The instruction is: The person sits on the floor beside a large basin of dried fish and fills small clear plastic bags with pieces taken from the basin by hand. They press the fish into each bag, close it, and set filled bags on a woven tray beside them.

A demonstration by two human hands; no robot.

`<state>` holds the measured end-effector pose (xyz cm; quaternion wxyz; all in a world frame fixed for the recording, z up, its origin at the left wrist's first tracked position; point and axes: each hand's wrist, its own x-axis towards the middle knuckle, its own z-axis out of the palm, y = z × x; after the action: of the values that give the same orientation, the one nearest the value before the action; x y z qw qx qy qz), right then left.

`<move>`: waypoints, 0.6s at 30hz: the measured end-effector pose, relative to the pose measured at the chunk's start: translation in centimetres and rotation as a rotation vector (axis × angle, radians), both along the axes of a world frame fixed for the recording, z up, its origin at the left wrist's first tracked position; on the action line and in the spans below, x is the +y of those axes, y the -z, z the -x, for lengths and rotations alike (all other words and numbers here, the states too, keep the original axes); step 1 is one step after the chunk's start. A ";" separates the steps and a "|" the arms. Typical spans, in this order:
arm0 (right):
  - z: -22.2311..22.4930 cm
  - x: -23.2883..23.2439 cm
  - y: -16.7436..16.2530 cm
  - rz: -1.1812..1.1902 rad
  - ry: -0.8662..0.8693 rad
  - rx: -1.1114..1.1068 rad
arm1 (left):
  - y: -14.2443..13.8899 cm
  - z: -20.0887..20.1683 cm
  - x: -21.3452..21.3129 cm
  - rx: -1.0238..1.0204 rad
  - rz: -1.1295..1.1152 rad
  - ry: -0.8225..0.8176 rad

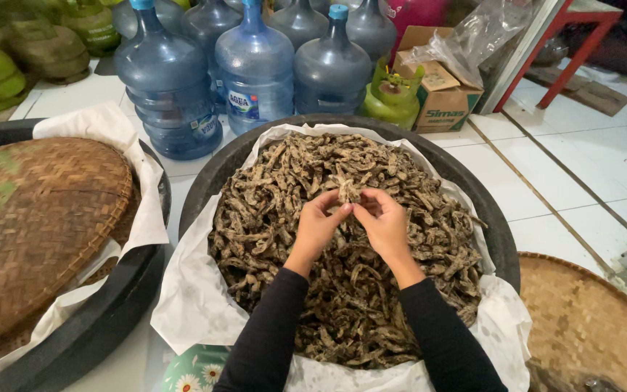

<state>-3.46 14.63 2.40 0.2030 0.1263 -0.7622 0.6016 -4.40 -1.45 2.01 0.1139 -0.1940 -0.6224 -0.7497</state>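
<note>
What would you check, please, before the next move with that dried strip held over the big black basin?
1. Hold on the piece: left hand and right hand both pinch one dried strip - ok.
2. Piece above the heap of dried strips, so bits fall back in - ok.
3. White cloth liner covers the black basin rim on the near side - ok.
4. Condition of the held strip - cannot tell, too small.
5. Woven tray covers the left-side basin - ok.
6. Water jugs stand apart behind the basin - ok.
</note>
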 end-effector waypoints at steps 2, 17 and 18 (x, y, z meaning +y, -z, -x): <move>-0.5 -0.5 -0.3 -0.074 0.069 0.075 | -0.1 -0.1 0.1 -0.071 0.061 -0.087; 0.1 1.0 -0.9 -0.051 -0.181 -0.082 | 0.3 -0.3 0.9 -0.100 -0.114 0.003; 0.0 0.8 -0.9 -0.077 -0.132 -0.051 | 0.2 -0.4 0.9 -0.080 -0.089 -0.023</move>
<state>-3.44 15.39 3.32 0.1382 0.1687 -0.7796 0.5871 -3.98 -0.57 1.80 0.1060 -0.1516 -0.5948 -0.7823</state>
